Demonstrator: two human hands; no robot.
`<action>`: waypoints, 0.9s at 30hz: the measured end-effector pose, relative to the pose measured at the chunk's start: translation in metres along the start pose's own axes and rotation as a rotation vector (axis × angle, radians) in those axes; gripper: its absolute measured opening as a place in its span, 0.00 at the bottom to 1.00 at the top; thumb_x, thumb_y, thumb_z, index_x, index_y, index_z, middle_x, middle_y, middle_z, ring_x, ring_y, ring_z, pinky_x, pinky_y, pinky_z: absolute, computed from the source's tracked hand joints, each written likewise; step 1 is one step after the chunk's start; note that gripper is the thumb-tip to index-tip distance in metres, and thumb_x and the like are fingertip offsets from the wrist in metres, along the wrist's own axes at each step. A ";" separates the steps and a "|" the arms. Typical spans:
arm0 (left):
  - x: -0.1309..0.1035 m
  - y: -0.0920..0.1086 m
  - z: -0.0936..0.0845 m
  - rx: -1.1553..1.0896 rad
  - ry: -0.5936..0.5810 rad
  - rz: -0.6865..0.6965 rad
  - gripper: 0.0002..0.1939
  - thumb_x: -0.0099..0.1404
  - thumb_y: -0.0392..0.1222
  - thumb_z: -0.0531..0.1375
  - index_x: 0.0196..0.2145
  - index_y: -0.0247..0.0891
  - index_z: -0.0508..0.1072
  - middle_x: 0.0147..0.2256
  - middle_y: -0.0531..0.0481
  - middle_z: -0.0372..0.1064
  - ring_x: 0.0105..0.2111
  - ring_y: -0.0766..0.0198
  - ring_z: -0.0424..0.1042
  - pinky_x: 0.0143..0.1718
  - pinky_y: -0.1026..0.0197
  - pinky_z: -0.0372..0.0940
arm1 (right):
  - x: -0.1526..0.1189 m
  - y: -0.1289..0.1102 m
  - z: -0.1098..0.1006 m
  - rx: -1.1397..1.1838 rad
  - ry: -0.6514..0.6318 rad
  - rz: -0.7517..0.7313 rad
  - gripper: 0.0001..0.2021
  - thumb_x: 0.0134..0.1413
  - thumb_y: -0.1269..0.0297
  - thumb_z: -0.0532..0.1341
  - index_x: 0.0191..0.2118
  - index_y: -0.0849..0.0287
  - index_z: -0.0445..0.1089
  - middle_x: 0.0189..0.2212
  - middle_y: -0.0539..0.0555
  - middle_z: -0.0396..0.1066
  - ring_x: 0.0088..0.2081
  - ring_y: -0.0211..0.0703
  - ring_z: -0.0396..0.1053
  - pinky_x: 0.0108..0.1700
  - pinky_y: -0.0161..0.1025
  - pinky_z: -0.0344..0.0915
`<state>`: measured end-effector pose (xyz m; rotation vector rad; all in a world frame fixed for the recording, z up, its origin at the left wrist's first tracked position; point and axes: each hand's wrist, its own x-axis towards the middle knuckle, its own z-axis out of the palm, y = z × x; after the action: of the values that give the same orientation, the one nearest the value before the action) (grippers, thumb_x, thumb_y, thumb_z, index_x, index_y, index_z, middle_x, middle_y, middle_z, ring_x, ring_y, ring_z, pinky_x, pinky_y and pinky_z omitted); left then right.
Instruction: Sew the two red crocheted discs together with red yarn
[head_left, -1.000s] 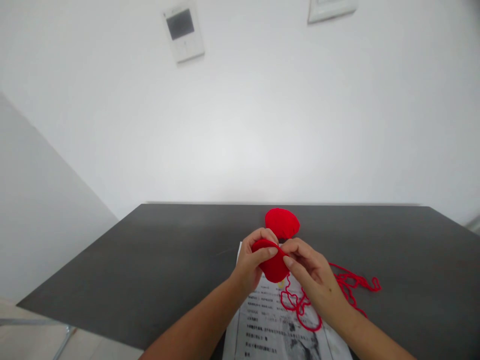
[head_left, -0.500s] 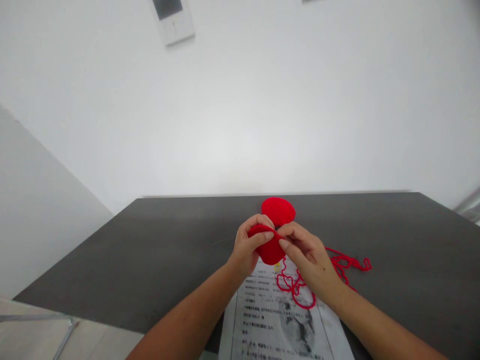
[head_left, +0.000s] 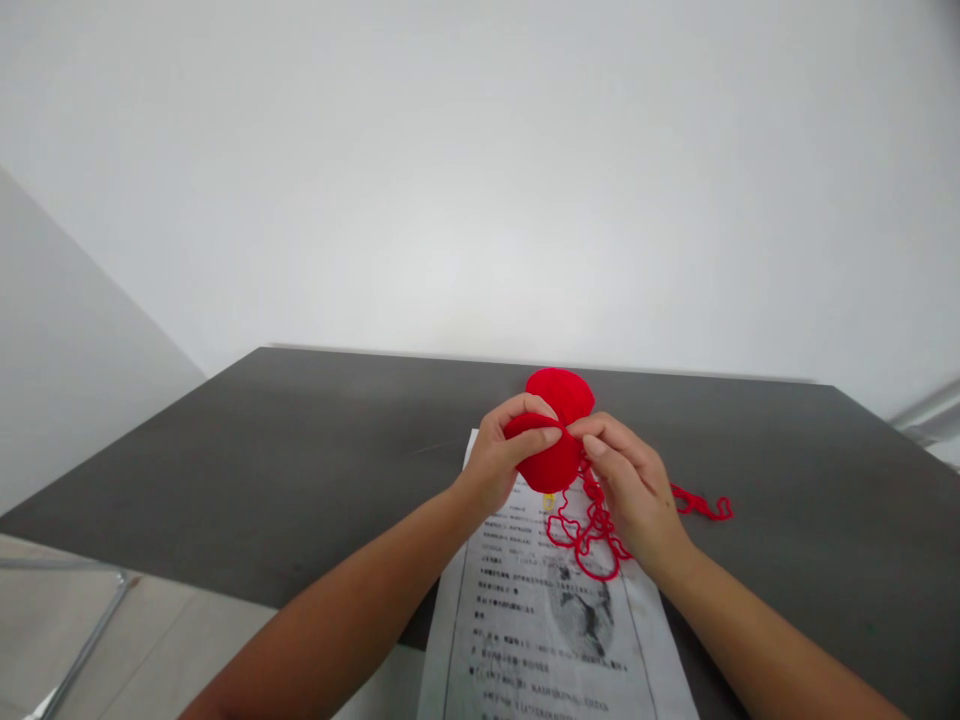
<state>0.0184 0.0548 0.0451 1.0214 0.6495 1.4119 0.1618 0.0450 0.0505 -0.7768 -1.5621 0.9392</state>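
Left hand holds the red piece, thumb on the near face, fingers curled behind; the piece sits right at this hand's fingertips, raised over the far end of the printed sheet. Right hand is just beside the piece's right edge, thumb and index narrow with a small gap showing, index tip at the edge; cannot tell if anything is pinched there. Loose red yarn hangs below the right fingers and loops over the sheet, with another stretch coming out past the right hand toward the worktop's right edge, well short of it. A second rounded red item lies behind the hands, near the far edge of the worktop, partly hidden by the left fingers. Small yellow loop is just below the piece, details too small to tell. Versus half a second ago: right thumb is off the piece's edge and set back to the right, more yarn is bunched under the right fingers, less of it shows out to the right. Left hand's hold is about the same. View is shifted, wall panel gone from the top.
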 end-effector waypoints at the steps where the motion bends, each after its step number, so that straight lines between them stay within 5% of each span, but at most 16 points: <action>1: 0.000 0.000 0.000 0.005 0.001 -0.002 0.13 0.48 0.42 0.70 0.23 0.36 0.70 0.25 0.55 0.65 0.26 0.69 0.61 0.29 0.64 0.55 | 0.000 -0.001 0.000 0.000 0.005 0.006 0.11 0.60 0.64 0.56 0.27 0.57 0.70 0.24 0.48 0.66 0.27 0.38 0.62 0.30 0.35 0.60; 13: 0.000 0.001 0.004 -0.067 0.023 -0.039 0.11 0.47 0.40 0.70 0.22 0.35 0.71 0.24 0.55 0.67 0.24 0.70 0.64 0.28 0.65 0.57 | 0.001 -0.003 0.002 0.013 0.043 0.038 0.04 0.53 0.69 0.60 0.28 0.57 0.70 0.24 0.48 0.66 0.26 0.37 0.62 0.28 0.33 0.61; 27: -0.003 0.006 0.013 -0.243 0.095 -0.206 0.11 0.46 0.40 0.70 0.24 0.34 0.72 0.22 0.54 0.68 0.22 0.71 0.64 0.27 0.66 0.58 | 0.000 0.005 0.003 0.219 0.059 0.094 0.05 0.56 0.67 0.62 0.29 0.56 0.72 0.24 0.47 0.68 0.26 0.35 0.62 0.30 0.32 0.60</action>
<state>0.0270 0.0486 0.0555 0.6798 0.6168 1.3259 0.1593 0.0468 0.0463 -0.7206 -1.3544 1.1251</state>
